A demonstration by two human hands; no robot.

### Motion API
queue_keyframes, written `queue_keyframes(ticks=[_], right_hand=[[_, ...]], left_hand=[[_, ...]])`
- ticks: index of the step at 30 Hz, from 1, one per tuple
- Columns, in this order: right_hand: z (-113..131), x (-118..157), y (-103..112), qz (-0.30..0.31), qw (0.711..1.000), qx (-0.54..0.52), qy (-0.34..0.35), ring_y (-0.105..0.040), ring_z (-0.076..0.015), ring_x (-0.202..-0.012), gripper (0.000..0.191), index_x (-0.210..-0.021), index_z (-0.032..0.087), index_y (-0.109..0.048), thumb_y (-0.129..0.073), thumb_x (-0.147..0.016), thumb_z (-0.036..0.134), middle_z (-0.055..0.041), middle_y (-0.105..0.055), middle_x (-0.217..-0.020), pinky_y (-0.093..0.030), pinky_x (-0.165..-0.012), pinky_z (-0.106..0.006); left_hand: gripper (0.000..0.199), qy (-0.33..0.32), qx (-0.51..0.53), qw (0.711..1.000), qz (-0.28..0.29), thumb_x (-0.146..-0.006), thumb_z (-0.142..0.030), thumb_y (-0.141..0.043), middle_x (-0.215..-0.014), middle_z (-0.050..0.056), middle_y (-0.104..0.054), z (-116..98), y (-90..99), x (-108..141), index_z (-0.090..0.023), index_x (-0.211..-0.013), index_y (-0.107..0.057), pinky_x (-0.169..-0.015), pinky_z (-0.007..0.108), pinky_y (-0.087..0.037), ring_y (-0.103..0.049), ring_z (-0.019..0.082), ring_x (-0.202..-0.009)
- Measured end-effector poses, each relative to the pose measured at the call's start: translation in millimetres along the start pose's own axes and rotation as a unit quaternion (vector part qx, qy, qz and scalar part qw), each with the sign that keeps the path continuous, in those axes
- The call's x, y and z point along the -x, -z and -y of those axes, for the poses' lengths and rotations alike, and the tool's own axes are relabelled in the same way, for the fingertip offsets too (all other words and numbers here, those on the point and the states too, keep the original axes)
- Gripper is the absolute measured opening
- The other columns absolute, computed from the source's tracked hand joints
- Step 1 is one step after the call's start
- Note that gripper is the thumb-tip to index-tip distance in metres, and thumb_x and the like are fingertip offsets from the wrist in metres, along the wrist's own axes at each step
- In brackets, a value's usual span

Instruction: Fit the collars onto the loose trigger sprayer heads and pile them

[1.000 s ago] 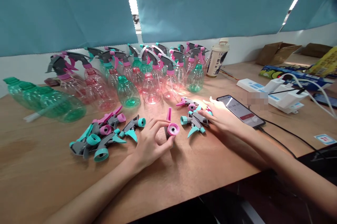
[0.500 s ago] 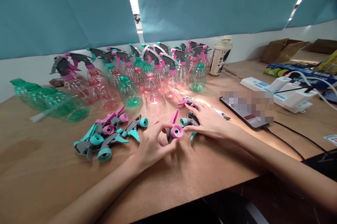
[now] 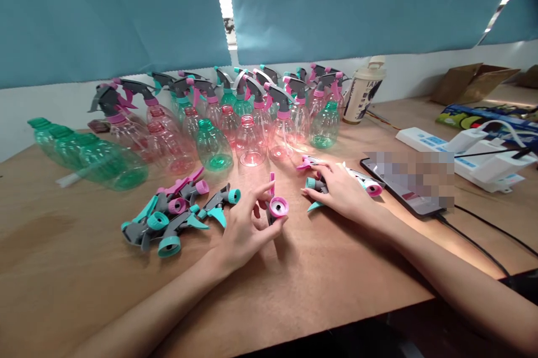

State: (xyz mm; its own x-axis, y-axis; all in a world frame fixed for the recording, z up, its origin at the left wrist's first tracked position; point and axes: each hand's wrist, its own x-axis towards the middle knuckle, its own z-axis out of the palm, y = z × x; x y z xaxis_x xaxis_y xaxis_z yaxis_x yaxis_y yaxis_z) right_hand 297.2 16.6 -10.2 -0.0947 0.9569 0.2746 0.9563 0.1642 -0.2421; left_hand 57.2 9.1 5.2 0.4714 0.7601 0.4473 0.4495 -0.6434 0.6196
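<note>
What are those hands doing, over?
Left hand holds pink-ringed spray head. Right hand over turquoise-ringed one. Bottles standing behind, phone to the right.

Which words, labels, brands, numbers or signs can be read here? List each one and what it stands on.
"IA", on the cream tumbler; what follows is unclear, and the small print below is too small to read.
White power strip: blue labels, too small to read.
Phone: screen blurred out, unreadable.
Blue package: print too blurred to read.
</note>
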Motion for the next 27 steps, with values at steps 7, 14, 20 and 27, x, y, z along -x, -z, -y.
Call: queue_keyframes(ticks=[7,14,20,27], right_hand=[[7.2,3.3,1.2,-0.022,0.998,0.033,-0.038,-0.055,-0.0307,-0.098,0.042,-0.108,0.018,-0.058,-0.055,-0.082,0.051,-0.0113,-0.061,-0.106,-0.040,-0.083,-0.045],[13.6,7.3,2.6,-0.042,0.991,0.104,-0.071,-0.055,-0.0292,-0.092,0.034,-0.101,0.019,-0.062,-0.053,-0.084,0.048,-0.0104,-0.063,-0.101,-0.037,-0.085,-0.047],[13.8,7.3,-2.4,-0.058,0.989,0.114,-0.078,-0.056,-0.0310,-0.093,0.031,-0.099,0.018,-0.062,-0.053,-0.084,0.044,-0.0117,-0.064,-0.099,-0.037,-0.086,-0.049],[25.9,3.9,24.9,-0.121,0.990,0.009,0.075,-0.054,-0.0301,-0.107,0.024,-0.103,0.016,-0.060,-0.058,-0.086,0.034,-0.0135,-0.060,-0.115,-0.032,-0.097,-0.054]], left_hand=[[0.028,-0.002,0.011,1.000,0.024,-0.080,-0.019,-0.066,-0.097,0.005,-0.060,3.1,1.1,-0.4,-0.020,-0.108,-0.062,-0.074,0.028,-0.048,-0.058,0.017,-0.085],[0.026,0.018,0.035,0.999,0.024,-0.080,-0.020,-0.066,-0.096,0.004,-0.058,4.4,-1.1,0.3,-0.020,-0.106,-0.062,-0.063,0.023,-0.049,-0.058,0.015,-0.077],[0.026,0.016,0.031,0.999,0.020,-0.080,-0.019,-0.067,-0.092,0.003,-0.058,4.3,-1.3,-0.3,-0.020,-0.105,-0.062,-0.058,0.021,-0.047,-0.057,0.013,-0.072],[0.026,0.024,0.058,0.998,0.016,-0.079,-0.018,-0.068,-0.090,0.001,-0.057,1.5,-2.1,-1.0,-0.020,-0.104,-0.062,-0.056,0.019,-0.046,-0.055,0.010,-0.067]])
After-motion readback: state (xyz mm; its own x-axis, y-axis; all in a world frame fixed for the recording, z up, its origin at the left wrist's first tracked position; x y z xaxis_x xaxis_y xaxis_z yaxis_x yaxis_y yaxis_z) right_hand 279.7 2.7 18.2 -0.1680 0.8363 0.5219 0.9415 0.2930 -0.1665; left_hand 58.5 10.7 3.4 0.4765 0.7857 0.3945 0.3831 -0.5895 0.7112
